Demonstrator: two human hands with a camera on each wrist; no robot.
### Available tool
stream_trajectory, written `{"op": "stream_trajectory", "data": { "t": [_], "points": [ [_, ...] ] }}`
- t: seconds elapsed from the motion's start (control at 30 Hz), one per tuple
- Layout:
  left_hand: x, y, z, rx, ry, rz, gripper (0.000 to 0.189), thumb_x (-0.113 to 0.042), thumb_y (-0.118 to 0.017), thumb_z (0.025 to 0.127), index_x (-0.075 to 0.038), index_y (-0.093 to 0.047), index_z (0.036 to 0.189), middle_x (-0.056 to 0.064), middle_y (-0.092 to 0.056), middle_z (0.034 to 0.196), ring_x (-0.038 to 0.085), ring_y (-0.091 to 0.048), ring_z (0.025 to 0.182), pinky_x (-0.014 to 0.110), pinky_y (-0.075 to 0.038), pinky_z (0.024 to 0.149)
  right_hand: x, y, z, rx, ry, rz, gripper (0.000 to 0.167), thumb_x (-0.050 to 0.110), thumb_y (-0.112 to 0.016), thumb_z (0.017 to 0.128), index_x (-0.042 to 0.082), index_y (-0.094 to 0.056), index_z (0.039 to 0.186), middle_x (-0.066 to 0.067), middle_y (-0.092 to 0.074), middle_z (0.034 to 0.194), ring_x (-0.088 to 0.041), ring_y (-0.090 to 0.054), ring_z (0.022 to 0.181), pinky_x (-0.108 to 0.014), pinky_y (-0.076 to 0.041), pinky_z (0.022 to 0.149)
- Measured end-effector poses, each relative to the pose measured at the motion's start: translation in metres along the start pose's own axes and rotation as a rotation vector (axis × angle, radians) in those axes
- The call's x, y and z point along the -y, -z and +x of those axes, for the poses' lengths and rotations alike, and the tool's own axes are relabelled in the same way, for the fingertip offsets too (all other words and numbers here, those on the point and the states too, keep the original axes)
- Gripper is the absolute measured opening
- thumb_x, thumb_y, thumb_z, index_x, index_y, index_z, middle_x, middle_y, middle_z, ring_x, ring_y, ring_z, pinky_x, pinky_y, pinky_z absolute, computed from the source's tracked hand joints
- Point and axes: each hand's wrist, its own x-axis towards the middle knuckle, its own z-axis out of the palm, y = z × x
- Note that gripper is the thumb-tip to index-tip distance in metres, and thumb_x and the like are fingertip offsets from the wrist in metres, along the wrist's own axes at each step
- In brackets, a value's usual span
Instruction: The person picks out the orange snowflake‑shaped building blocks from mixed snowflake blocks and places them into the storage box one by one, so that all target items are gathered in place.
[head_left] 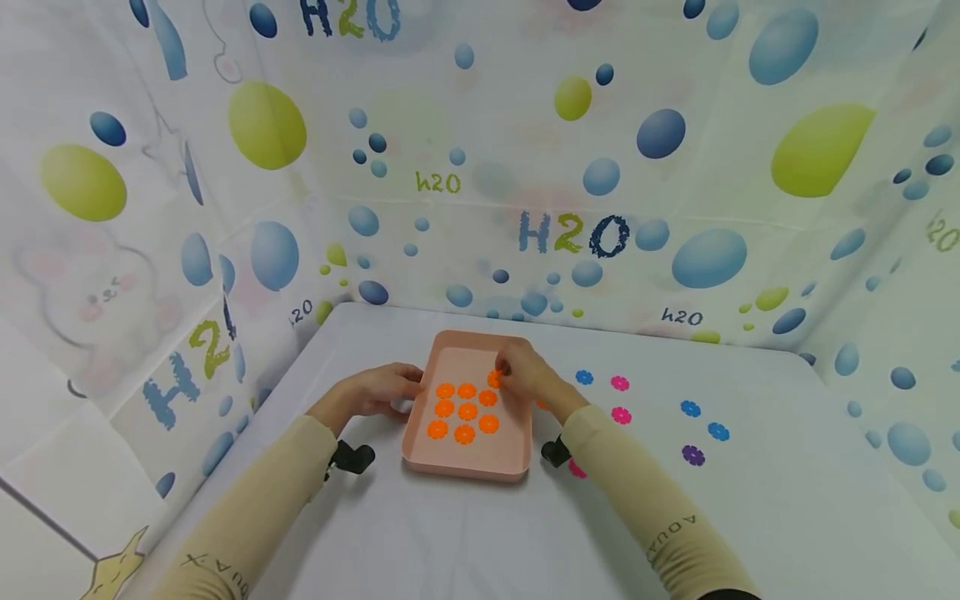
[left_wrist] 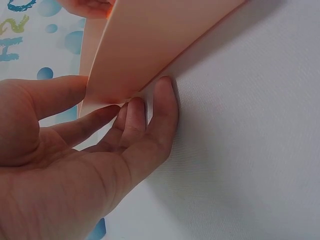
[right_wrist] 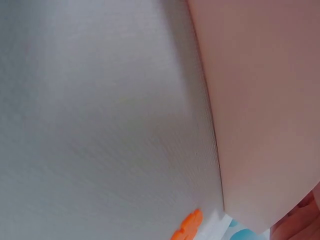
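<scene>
A shallow pink tray (head_left: pixel 468 465) stands on the white-covered table with several orange flower-shaped pieces (head_left: pixel 467 412) in loose rows on its floor. My left hand (head_left: pixel 381 390) grips the tray's left side; in the left wrist view its thumb lies at the rim and its curled fingers sit low against the outer wall. Over the tray's upper right part, my right hand (head_left: pixel 527 373) pinches an orange flower-shaped piece (head_left: pixel 494 379) between thumb and fingers. In the right wrist view the tray's wall (right_wrist: pixel 265 100) covers most of that hand (right_wrist: pixel 300 222).
Right of the tray lie pink flower pieces (head_left: pixel 621 415), blue ones (head_left: pixel 691 408) and a purple one (head_left: pixel 693 455). Another orange piece (head_left: pixel 543 404) shows beside the right wrist. A patterned curtain (head_left: pixel 480 167) rises behind the table.
</scene>
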Motion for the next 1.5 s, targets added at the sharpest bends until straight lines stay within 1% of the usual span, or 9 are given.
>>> {"op": "stream_trajectory", "data": {
  "t": [0.27,0.47,0.6,0.73,0.87,1.0,1.17,1.33,1.5],
  "points": [
    [0.001,-0.001,0.000,0.008,-0.003,0.008,0.054,-0.013,-0.057,0.102,0.002,-0.040,0.151,0.021,-0.043,0.150,0.038,-0.044,0.127,0.056,-0.050,0.103,0.002,0.001,-0.002,0.036,-0.041,-0.035,0.010,0.004,-0.075,0.090,0.001,-0.071,0.098,-0.007,-0.063,0.092,-0.023,-0.057,0.088,-0.032,-0.056,0.083],
    [-0.003,-0.001,-0.002,0.001,0.004,0.008,0.054,-0.013,-0.057,0.103,0.002,-0.039,0.151,0.021,-0.043,0.150,0.038,-0.043,0.128,0.055,-0.051,0.103,0.006,0.012,-0.009,0.063,-0.057,0.022,0.020,0.007,-0.073,0.093,0.000,-0.069,0.111,-0.009,-0.064,0.106,-0.024,-0.058,0.099,-0.035,-0.055,0.092],
    [-0.004,-0.002,-0.003,-0.009,0.011,0.006,0.055,-0.013,-0.057,0.103,0.001,-0.038,0.152,0.022,-0.041,0.152,0.039,-0.042,0.130,0.055,-0.051,0.103,0.004,0.024,-0.021,0.061,-0.019,0.059,0.024,0.009,-0.071,0.094,0.001,-0.067,0.116,-0.011,-0.066,0.116,-0.026,-0.060,0.106,-0.040,-0.055,0.097],
    [-0.004,-0.002,-0.003,-0.012,0.014,0.005,0.056,-0.013,-0.058,0.102,0.001,-0.038,0.152,0.022,-0.040,0.153,0.040,-0.042,0.131,0.056,-0.050,0.104,-0.001,0.039,-0.037,0.059,0.062,0.058,0.027,0.012,-0.072,0.094,0.000,-0.066,0.118,-0.013,-0.067,0.117,-0.030,-0.061,0.108,-0.040,-0.055,0.096],
    [-0.004,-0.002,-0.004,-0.012,0.010,0.006,0.055,-0.014,-0.058,0.102,0.001,-0.039,0.152,0.022,-0.042,0.151,0.039,-0.043,0.129,0.056,-0.050,0.103,-0.011,0.052,-0.051,0.052,0.077,0.087,0.031,0.014,-0.074,0.094,0.000,-0.067,0.121,-0.012,-0.067,0.115,-0.033,-0.060,0.112,-0.041,-0.055,0.096],
    [-0.005,-0.002,-0.005,-0.010,0.010,0.003,0.054,-0.014,-0.057,0.103,0.002,-0.039,0.151,0.021,-0.043,0.149,0.038,-0.043,0.127,0.055,-0.051,0.103,-0.025,0.059,-0.062,0.028,0.062,0.105,0.033,0.017,-0.075,0.094,0.001,-0.068,0.122,-0.011,-0.067,0.116,-0.030,-0.061,0.110,-0.042,-0.055,0.097],
    [-0.005,-0.001,-0.005,-0.005,0.006,0.002,0.054,-0.014,-0.057,0.103,0.002,-0.039,0.152,0.021,-0.044,0.149,0.038,-0.043,0.127,0.055,-0.051,0.103,-0.040,0.064,-0.074,0.028,0.038,0.135,0.033,0.015,-0.073,0.095,-0.002,-0.067,0.122,-0.017,-0.068,0.117,-0.030,-0.062,0.105,-0.040,-0.057,0.091],
    [-0.003,-0.001,-0.003,0.003,0.000,0.001,0.054,-0.014,-0.057,0.103,0.002,-0.039,0.152,0.021,-0.044,0.148,0.038,-0.043,0.127,0.056,-0.051,0.103,-0.053,0.061,-0.080,0.045,0.003,0.157,0.032,0.014,-0.073,0.095,-0.004,-0.067,0.121,-0.019,-0.068,0.115,-0.028,-0.062,0.101,-0.037,-0.058,0.086],
    [-0.002,0.000,-0.003,0.008,-0.006,0.005,0.053,-0.014,-0.056,0.103,0.002,-0.039,0.151,0.021,-0.044,0.149,0.038,-0.044,0.127,0.056,-0.050,0.104,-0.064,0.051,-0.080,0.063,-0.002,0.193,0.030,0.014,-0.073,0.094,-0.004,-0.068,0.118,-0.014,-0.069,0.109,-0.026,-0.062,0.097,-0.035,-0.057,0.083]
  ]
}}
